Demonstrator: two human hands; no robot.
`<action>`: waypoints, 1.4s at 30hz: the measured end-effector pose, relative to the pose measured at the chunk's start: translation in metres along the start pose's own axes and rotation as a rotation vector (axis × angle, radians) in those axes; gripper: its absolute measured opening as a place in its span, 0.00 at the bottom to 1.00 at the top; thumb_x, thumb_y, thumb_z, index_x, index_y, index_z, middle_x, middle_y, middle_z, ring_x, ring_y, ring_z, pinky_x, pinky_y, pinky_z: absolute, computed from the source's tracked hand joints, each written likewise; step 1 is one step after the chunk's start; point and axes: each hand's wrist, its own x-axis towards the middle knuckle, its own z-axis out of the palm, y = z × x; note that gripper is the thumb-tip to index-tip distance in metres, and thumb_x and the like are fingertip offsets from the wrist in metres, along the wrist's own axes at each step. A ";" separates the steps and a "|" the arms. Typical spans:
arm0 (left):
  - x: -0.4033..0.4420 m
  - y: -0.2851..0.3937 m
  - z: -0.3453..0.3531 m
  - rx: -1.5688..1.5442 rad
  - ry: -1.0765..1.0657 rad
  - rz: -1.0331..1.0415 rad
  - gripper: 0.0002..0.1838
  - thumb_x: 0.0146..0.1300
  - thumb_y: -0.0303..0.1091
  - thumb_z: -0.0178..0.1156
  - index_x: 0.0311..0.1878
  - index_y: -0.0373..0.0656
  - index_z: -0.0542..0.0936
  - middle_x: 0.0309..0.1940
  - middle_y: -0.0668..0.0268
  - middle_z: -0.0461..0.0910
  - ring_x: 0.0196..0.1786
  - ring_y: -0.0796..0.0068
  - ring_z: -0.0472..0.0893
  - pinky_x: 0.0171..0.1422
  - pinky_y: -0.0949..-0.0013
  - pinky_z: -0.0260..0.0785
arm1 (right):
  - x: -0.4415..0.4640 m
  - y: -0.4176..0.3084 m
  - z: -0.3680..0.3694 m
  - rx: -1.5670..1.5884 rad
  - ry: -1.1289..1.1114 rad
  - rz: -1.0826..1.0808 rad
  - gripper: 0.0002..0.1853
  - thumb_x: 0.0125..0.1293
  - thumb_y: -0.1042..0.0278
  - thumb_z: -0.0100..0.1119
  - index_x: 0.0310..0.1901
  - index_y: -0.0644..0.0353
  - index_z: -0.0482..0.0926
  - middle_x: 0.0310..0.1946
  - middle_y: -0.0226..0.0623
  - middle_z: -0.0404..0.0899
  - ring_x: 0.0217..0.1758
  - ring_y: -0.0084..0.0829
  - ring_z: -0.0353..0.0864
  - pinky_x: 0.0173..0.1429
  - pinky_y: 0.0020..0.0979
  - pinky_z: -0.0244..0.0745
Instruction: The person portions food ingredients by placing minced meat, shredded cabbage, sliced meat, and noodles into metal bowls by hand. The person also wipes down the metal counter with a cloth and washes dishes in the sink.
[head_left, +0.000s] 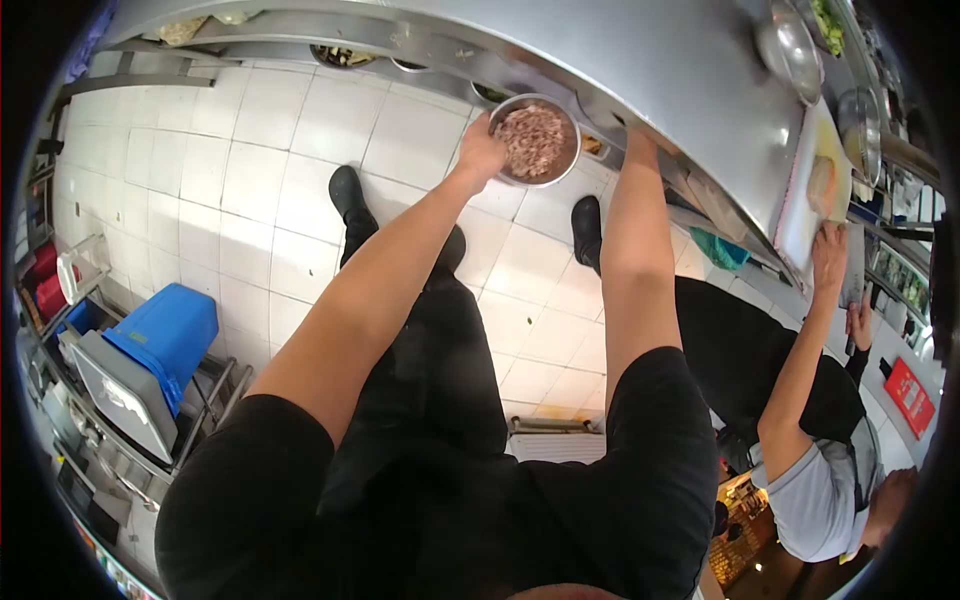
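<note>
Left hand (483,152) holds a round metal bowl (575,152) by its side. Lots of little bits of pinkish-brown chopped food (532,138) are in the bowl. The bowl is up over the white tile floor (300,130), near the front edge of the shiny metal tabletop (650,50). The right hand (640,142) reaches to that edge, just right of the bowl. Its fingers are hidden there, so I cannot tell if they grab anything.

Off to the right, another person works at a white board (793,225). One of that person's hands (829,255) is by a pale lump of food (823,188) on the board, and the other (860,322) is near a big knife (853,265). A shiny bowl (790,52) sits on the tabletop past the board. Far to the left is a blue bin (165,325).
</note>
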 end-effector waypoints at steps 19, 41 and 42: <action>-0.081 0.305 -0.408 0.022 -0.066 0.171 0.31 0.57 0.27 0.66 0.67 0.39 0.77 0.43 0.65 0.84 0.38 0.76 0.81 0.37 0.72 0.73 | -0.279 -0.109 0.141 -0.010 -0.464 0.367 0.07 0.68 0.80 0.56 0.44 0.67 0.82 0.30 0.36 0.84 0.35 0.28 0.84 0.36 0.32 0.82; 0.374 0.594 -0.723 1.376 0.673 0.981 0.18 0.68 0.41 0.61 0.56 0.44 0.83 0.54 0.56 0.85 0.55 0.52 0.85 0.59 0.55 0.78 | -0.254 -0.439 0.314 -0.278 -0.369 0.396 0.14 0.75 0.63 0.61 0.35 0.66 0.83 0.21 0.32 0.81 0.24 0.22 0.80 0.31 0.27 0.75; 0.330 0.611 -0.721 1.237 0.724 0.801 0.18 0.68 0.43 0.60 0.57 0.45 0.83 0.54 0.56 0.85 0.56 0.53 0.85 0.60 0.54 0.78 | -0.265 -0.424 0.305 -0.316 -0.388 0.430 0.16 0.73 0.60 0.63 0.32 0.66 0.82 0.17 0.32 0.79 0.21 0.23 0.78 0.28 0.29 0.73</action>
